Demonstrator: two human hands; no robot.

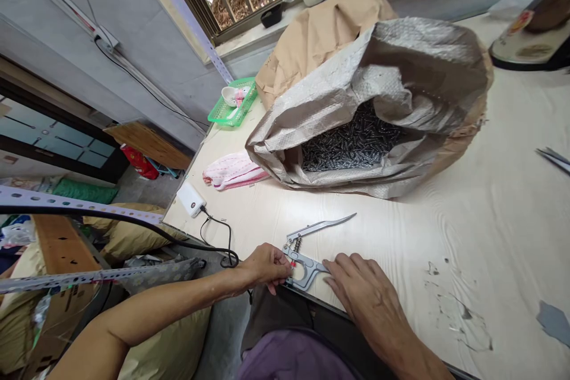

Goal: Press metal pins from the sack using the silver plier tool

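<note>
A grey metal pliers-like hand tool lies at the table's front edge, with its long upper handle spread away from the lower frame. A small coil spring sits between the two parts, and a bit of red shows near the joint. My left hand is closed in a pinch at the tool's left end; its fingertips partly hide that end. My right hand grips the right tip of the lower frame between thumb and fingers. Beyond the tool, an open woven sack holds many small dark ribbed metal pieces, apparently coil springs.
Left of the sack are a pink-and-white cloth, a green basket and a white power bank with a black cable. Scissor-like blades lie far right, near a grey scrap. Bulging sacks stand below left.
</note>
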